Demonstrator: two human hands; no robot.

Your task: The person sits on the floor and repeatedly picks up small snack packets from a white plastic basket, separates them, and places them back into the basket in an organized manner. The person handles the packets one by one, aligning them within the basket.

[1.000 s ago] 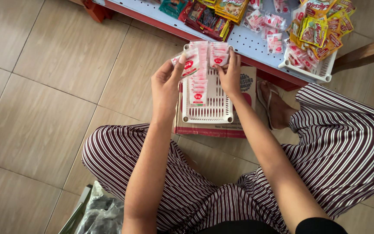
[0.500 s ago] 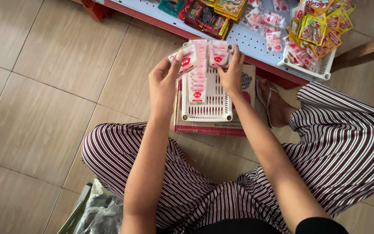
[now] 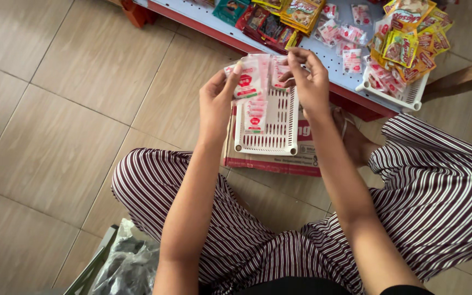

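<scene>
Two hands (image 3: 263,90) gripping one sachet strip (image 3: 255,87), one white basket (image 3: 271,131), one cardboard box (image 3: 279,161)

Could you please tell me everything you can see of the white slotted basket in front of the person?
The white basket looks like moulded plastic, rectangular with rounded corners, its floor and walls cut with rows of slots. It sits level on a flat cardboard box on the tiled floor, beside a red-edged shelf. A strip of red and white sachets, held by the left hand and right hand, hangs into it.

Both hands (image 3: 219,101) have lifted the sachet strip (image 3: 255,82) slightly higher.
</scene>
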